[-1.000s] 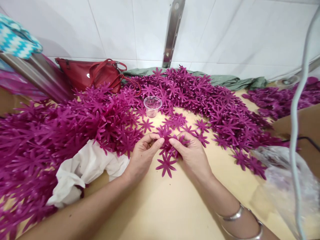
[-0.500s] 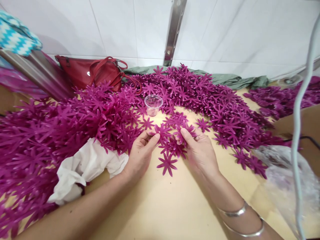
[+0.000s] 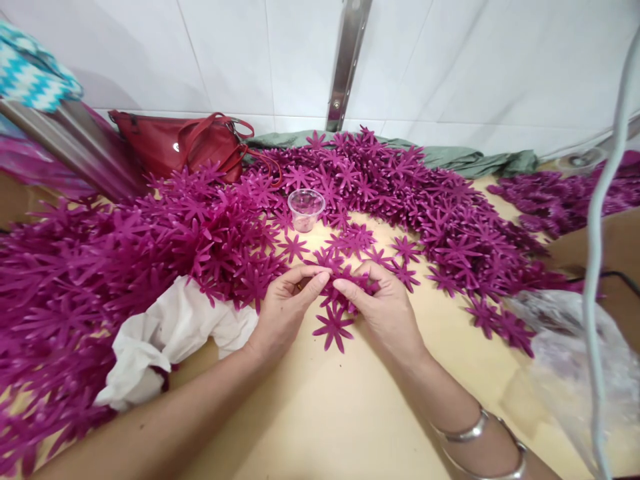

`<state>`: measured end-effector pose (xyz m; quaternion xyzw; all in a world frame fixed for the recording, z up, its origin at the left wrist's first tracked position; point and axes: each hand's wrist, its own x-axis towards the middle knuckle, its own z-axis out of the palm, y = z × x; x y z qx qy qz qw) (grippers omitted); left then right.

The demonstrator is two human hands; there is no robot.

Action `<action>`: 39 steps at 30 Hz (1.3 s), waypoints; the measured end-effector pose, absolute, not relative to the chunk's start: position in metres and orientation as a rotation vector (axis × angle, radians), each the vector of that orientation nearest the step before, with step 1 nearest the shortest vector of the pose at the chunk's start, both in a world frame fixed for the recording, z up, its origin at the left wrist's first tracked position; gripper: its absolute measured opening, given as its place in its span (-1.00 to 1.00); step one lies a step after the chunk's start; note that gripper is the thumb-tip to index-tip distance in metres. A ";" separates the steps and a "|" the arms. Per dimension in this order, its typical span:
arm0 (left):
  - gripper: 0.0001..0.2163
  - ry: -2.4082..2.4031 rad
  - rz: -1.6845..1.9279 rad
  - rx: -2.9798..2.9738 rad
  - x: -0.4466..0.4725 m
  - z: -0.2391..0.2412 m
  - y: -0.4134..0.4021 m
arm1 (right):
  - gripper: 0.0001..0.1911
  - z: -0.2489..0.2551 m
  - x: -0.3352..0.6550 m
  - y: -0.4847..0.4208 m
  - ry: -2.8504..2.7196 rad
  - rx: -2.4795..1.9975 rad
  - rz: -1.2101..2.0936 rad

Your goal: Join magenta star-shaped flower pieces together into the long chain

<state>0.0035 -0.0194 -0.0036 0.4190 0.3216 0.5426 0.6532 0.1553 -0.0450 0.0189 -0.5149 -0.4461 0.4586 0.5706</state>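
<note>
My left hand (image 3: 287, 300) is closed in a pinch, thumb tip against the index finger. Whatever it pinches is too small or hidden to make out. Close by on the right, my right hand (image 3: 387, 307) has bent fingers and its thumb reaching toward the left thumb. Purple petals show between its thumb and fingers, but whether they are gripped is unclear. Under and behind both hands lies a small cluster of purple artificial flower pieces (image 3: 354, 240). One single flower piece (image 3: 333, 328) lies flat just in front of them.
A clear plastic cup (image 3: 306, 212) stands beyond the hands. Heaped purple flower pieces (image 3: 125, 247) curve around the tabletop (image 3: 320, 413). White crumpled cloth (image 3: 170, 327) lies left, a red bag (image 3: 165, 143) behind. Clear plastic bags (image 3: 575, 353) and a hanging pale cable (image 3: 595, 240) are right.
Both hands have come closer together, the right one moving left and slightly toward me. The flower pieces they held up now appear to lie in the cluster, with extra ones showing to the right.
</note>
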 end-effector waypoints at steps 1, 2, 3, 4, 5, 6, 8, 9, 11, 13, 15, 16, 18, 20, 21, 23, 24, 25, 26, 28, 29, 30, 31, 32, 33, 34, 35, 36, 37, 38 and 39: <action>-0.86 0.744 1.241 0.952 0.004 -0.004 -0.019 | -0.62 0.019 0.155 -0.045 -1.038 -1.187 1.095; -0.87 0.756 1.252 0.941 0.004 -0.005 -0.019 | -0.64 0.020 0.154 -0.045 -1.001 -1.153 1.121; -0.86 0.762 1.265 0.921 0.004 -0.005 -0.018 | -0.66 0.021 0.154 -0.044 -0.939 -1.108 1.148; -0.85 0.765 1.282 0.900 0.004 -0.005 -0.017 | -0.70 0.022 0.154 -0.043 -0.865 -1.060 1.172; -0.84 0.768 1.300 0.882 0.004 -0.005 -0.016 | -0.73 0.022 0.155 -0.042 -0.798 -1.018 1.190; -0.84 0.776 1.320 0.872 0.004 -0.005 -0.015 | -0.75 0.023 0.156 -0.041 -0.748 -0.989 1.199; -0.85 0.805 1.362 0.886 0.002 -0.004 -0.013 | -0.76 0.023 0.160 -0.039 -0.723 -0.984 1.188; -0.85 0.825 1.377 0.913 0.001 -0.003 -0.012 | -0.76 0.022 0.161 -0.037 -0.734 -0.999 1.171; -0.85 0.874 1.399 1.006 -0.002 0.002 -0.012 | -0.75 0.020 0.164 -0.035 -0.750 -1.042 1.132; -0.82 0.919 1.410 1.145 -0.006 0.009 -0.014 | -0.74 0.018 0.165 -0.033 -0.744 -1.069 1.117; -0.83 0.948 1.434 1.280 -0.009 0.017 -0.017 | -0.74 0.016 0.166 -0.032 -0.717 -1.073 1.122; -0.83 0.966 1.449 1.338 -0.010 0.021 -0.019 | -0.74 0.015 0.165 -0.032 -0.705 -1.072 1.126; -0.79 0.993 1.479 1.414 -0.012 0.025 -0.022 | -0.73 0.015 0.165 -0.033 -0.702 -1.070 1.134; -0.79 0.988 1.486 1.421 -0.011 0.026 -0.022 | -0.72 0.015 0.163 -0.035 -0.743 -1.074 1.144; -0.79 0.970 1.470 1.405 -0.011 0.026 -0.022 | -0.72 0.015 0.162 -0.036 -0.783 -1.077 1.152; -0.79 0.921 1.402 1.368 -0.008 0.023 -0.020 | -0.72 0.017 0.159 -0.040 -0.893 -1.101 1.153; -0.79 0.898 1.369 1.356 -0.007 0.021 -0.020 | -0.72 0.018 0.158 -0.042 -0.957 -1.122 1.144; -0.81 0.881 1.342 1.351 -0.006 0.019 -0.019 | -0.71 0.019 0.156 -0.044 -1.016 -1.145 1.131; -0.84 0.871 1.329 1.351 -0.006 0.017 -0.018 | -0.70 0.020 0.155 -0.045 -1.064 -1.164 1.119; -0.89 0.876 1.337 1.344 -0.005 0.015 -0.017 | -0.67 0.021 0.155 -0.047 -1.100 -1.176 1.110; -0.88 0.891 1.353 1.329 -0.005 0.014 -0.017 | -0.66 0.021 0.155 -0.046 -1.085 -1.163 1.115; -0.86 0.912 1.373 1.302 -0.006 0.014 -0.016 | -0.65 0.021 0.156 -0.045 -1.049 -1.145 1.123; -0.85 0.935 1.394 1.264 -0.006 0.014 -0.015 | -0.65 0.021 0.157 -0.044 -0.999 -1.125 1.127; -0.83 0.957 1.420 1.219 -0.007 0.013 -0.014 | -0.65 0.021 0.158 -0.043 -0.947 -1.105 1.127; -0.81 0.976 1.443 1.178 -0.008 0.012 -0.013 | -0.64 0.021 0.159 -0.041 -0.902 -1.086 1.124; -0.80 0.990 1.462 1.147 -0.009 0.012 -0.012 | -0.65 0.021 0.160 -0.040 -0.864 -1.070 1.120; -0.79 0.997 1.477 1.129 -0.009 0.010 -0.011 | -0.67 0.022 0.161 -0.039 -0.837 -1.060 1.118; -0.79 0.997 1.488 1.123 -0.010 0.009 -0.010 | -0.70 0.022 0.162 -0.038 -0.822 -1.056 1.117; -0.80 0.990 1.496 1.127 -0.010 0.008 -0.010 | -0.72 0.022 0.163 -0.038 -0.817 -1.056 1.118; -0.82 0.980 1.499 1.136 -0.011 0.007 -0.009 | -0.73 0.022 0.163 -0.038 -0.819 -1.061 1.121; -0.83 0.970 1.502 1.143 -0.011 0.007 -0.009 | -0.74 0.022 0.164 -0.038 -0.828 -1.070 1.120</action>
